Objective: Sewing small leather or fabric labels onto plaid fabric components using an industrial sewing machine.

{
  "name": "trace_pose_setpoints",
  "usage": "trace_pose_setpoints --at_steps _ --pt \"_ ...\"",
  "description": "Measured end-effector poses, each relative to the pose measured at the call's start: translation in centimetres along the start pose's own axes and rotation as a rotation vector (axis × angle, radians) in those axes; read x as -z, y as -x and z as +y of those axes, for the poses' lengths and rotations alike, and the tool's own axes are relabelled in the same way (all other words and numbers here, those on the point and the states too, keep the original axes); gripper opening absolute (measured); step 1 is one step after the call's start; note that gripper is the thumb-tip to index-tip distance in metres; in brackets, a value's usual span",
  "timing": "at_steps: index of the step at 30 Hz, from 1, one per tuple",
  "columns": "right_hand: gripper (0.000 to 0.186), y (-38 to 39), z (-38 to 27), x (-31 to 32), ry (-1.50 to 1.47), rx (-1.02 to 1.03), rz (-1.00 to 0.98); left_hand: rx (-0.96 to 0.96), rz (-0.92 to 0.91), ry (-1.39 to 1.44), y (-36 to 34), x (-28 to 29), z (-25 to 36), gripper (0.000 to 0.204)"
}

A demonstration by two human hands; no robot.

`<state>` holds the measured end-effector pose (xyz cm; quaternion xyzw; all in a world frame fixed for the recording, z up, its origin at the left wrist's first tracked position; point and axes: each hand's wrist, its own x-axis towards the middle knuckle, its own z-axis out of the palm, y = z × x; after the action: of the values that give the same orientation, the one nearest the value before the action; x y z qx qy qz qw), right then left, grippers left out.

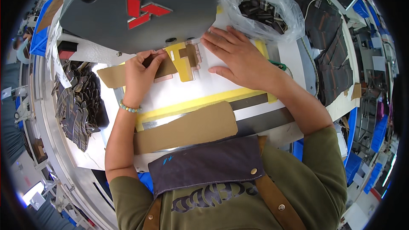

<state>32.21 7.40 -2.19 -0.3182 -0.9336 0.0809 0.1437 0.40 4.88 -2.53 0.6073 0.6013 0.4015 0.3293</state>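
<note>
Below the front of a grey machine head [140,17] lies a white work sheet [200,89]. My left hand [144,72] is over the sheet's left part, thumb and fingers pinched together around something dark that they mostly hide. Brown card-like pieces [111,76] show on both sides of this hand. Just right of its fingertips a yellow taped strip [180,61] points toward me, with a small brown piece [191,55] beside it. My right hand [236,57] rests on the sheet farther right, fingers stretched and thumb apart, holding nothing.
A clear plastic bag [294,12] of small dark pieces stands at the back right. Dark striped fabric pieces [79,102] are heaped at left; more dark fabric [328,51] lies at right. A long brown card [187,127] lies along the near edge.
</note>
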Motion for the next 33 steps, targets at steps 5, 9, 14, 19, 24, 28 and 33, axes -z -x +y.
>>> trace_pose_setpoints --at_steps 5,9,14,19,24,28,33 --pt "0.071 -0.1 0.0 0.2 -0.002 -0.001 -0.008 0.057 -0.038 -0.026 -0.1 0.5 0.7 0.016" --pt "0.072 -0.1 0.0 0.4 -0.007 -0.011 -0.032 -0.009 -0.001 -0.097 -0.1 0.3 1.0 0.016" --pt "0.058 -0.5 -0.2 1.1 -0.126 -0.034 0.098 -0.021 0.013 -0.082 0.0 0.1 0.7 0.014" --pt "0.044 -0.7 -0.1 1.9 -0.197 0.045 0.262 -0.014 0.012 -0.070 0.2 0.1 1.2 0.011" --pt "0.051 -0.9 -0.7 0.3 -0.165 0.191 0.107 -0.057 -0.017 -0.169 0.2 0.3 1.3 0.018" --pt "0.053 -0.9 -1.1 -0.1 -0.084 0.194 0.003 -0.022 0.015 -0.130 0.2 0.2 1.5 0.013" --pt "0.052 -1.1 -1.2 0.0 -0.094 0.156 -0.027 -0.042 -0.021 -0.205 -0.1 1.2 1.6 0.015"
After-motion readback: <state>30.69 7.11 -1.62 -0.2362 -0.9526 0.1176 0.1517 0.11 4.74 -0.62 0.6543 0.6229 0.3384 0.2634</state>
